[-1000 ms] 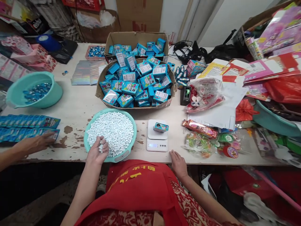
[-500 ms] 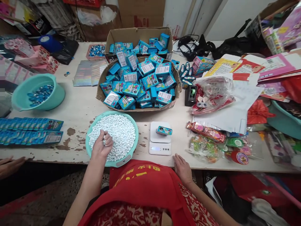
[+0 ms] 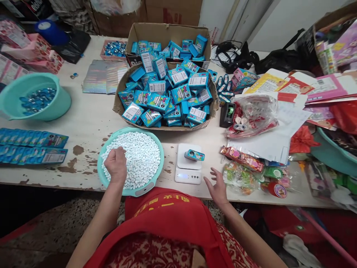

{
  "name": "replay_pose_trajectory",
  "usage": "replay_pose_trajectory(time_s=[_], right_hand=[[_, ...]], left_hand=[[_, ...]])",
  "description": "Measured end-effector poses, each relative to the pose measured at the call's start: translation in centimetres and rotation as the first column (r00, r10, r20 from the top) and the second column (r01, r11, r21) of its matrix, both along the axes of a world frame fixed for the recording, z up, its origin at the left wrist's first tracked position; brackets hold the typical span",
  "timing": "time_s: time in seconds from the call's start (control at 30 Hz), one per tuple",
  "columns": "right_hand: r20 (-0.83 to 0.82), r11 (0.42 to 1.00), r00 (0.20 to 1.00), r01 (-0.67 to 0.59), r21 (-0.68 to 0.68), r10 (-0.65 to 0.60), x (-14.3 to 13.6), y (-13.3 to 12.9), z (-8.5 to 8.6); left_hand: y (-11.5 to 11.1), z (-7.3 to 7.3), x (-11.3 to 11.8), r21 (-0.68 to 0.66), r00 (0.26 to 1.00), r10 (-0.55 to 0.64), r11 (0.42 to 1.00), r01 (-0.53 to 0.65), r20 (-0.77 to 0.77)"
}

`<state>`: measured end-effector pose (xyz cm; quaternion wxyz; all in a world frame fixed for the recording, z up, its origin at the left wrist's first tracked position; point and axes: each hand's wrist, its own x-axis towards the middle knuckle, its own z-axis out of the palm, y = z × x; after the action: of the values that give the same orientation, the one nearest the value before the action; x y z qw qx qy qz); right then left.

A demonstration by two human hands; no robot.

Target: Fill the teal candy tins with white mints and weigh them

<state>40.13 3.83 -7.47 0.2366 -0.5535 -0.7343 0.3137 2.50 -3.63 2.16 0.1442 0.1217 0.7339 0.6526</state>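
My left hand (image 3: 116,163) is closed in a fist above the light-green bowl (image 3: 100,175) of small white candies (image 3: 139,156). White candies showed in its curled fingers a moment earlier; now the fist hides them. To the right, my right hand (image 3: 218,188) is open with fingers spread, empty, just beyond the lower right corner of the white digital scale (image 3: 188,176). On the scale's plate lies a blue candy box (image 3: 194,155) on its side, its near end showing an opening. The scale's display glows, but I cannot read it.
Behind the bowl stand two cardboard boxes (image 3: 167,127) full of blue candy boxes. A green basin (image 3: 55,108) of shiny blue pieces and rows of blue boxes (image 3: 52,139) are at left. A tape dispenser (image 3: 226,115), wrapped sweets (image 3: 242,159) and papers crowd the right.
My left hand has turned from palm up into a fist and shifted slightly left and up over the bowl. My right hand has lifted from the table edge, fingers spreading. The view has shifted slightly.
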Motion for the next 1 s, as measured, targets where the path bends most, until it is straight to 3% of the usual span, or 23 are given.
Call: replay_pose_trajectory(time_s=[0.07,0.13,0.3,0.4,0.5,0.57,0.6,0.67,0.7,0.8,0.83,0.87,0.93,1.0], right_hand=[[-0.075,0.999,0.996,0.037,-0.008,-0.037,-1.5,1.9,0.6],[-0.129,0.999,0.991,0.026,-0.022,-0.029,-2.9,3.6,0.9],[-0.193,0.996,0.981,-0.044,-0.082,0.027,-6.2,6.7,0.8],[-0.189,0.976,0.979,-0.107,-0.189,0.071,-7.5,7.4,1.8],[-0.136,0.977,0.989,-0.081,-0.2,0.054,-8.4,7.8,3.6],[-0.071,0.987,0.997,0.005,-0.16,-0.017,-9.4,7.9,4.9],[-0.057,0.991,0.998,-0.01,-0.137,0.002,-10.4,7.9,5.5],[-0.105,0.979,0.98,-0.18,-0.099,0.17,-13.3,7.4,6.8],[-0.159,0.949,0.943,-0.306,-0.071,0.292,-15.1,6.9,7.5],[-0.3,0.785,0.741,-0.617,0.049,0.601,-21.3,5.2,9.1],[-0.311,0.736,0.684,-0.671,0.085,0.66,-23.1,4.8,9.6],[-0.306,0.7,0.645,-0.703,0.122,0.701,-24.8,4.7,10.0],[-0.27,0.673,0.619,-0.707,0.217,0.738,-27.3,5.3,10.5],[-0.216,0.705,0.678,-0.625,0.335,0.703,-28.8,7.4,10.6]], left_hand=[[-0.2,-0.1,0.0,-0.121,0.992,-0.035,0.992,0.02,-0.125],[-0.3,-0.2,0.0,-0.175,0.985,-0.08,0.983,0.053,-0.15],[-0.2,-1.9,-0.6,-0.107,0.986,-0.166,0.981,0.161,-0.033],[-0.8,-3.4,-0.9,-0.241,0.93,-0.325,0.929,0.28,-0.172],[-1.8,-3.8,-1.1,-0.402,0.85,-0.396,0.882,0.246,-0.348],[-2.2,-3.0,-0.8,-0.441,0.821,-0.397,0.874,0.202,-0.411],[-2.2,-2.1,-0.5,-0.442,0.808,-0.411,0.871,0.213,-0.421],[-1.8,0.3,0.4,-0.428,0.744,-0.523,0.835,0.348,-0.416],[-1.4,1.7,0.8,-0.426,0.676,-0.61,0.786,0.448,-0.414],[-0.5,5.5,1.1,-0.5,0.468,-0.8,0.599,0.625,-0.374],[-0.4,6.4,0.7,-0.525,0.468,-0.811,0.585,0.618,-0.352],[-0.6,7.1,0.1,-0.537,0.518,-0.789,0.609,0.583,-0.332],[-1.8,7.8,-2.3,-0.529,0.697,-0.643,0.73,0.433,-0.317],[-3.5,7.2,-6.2,-0.52,0.845,-0.411,0.832,0.194,-0.343]])
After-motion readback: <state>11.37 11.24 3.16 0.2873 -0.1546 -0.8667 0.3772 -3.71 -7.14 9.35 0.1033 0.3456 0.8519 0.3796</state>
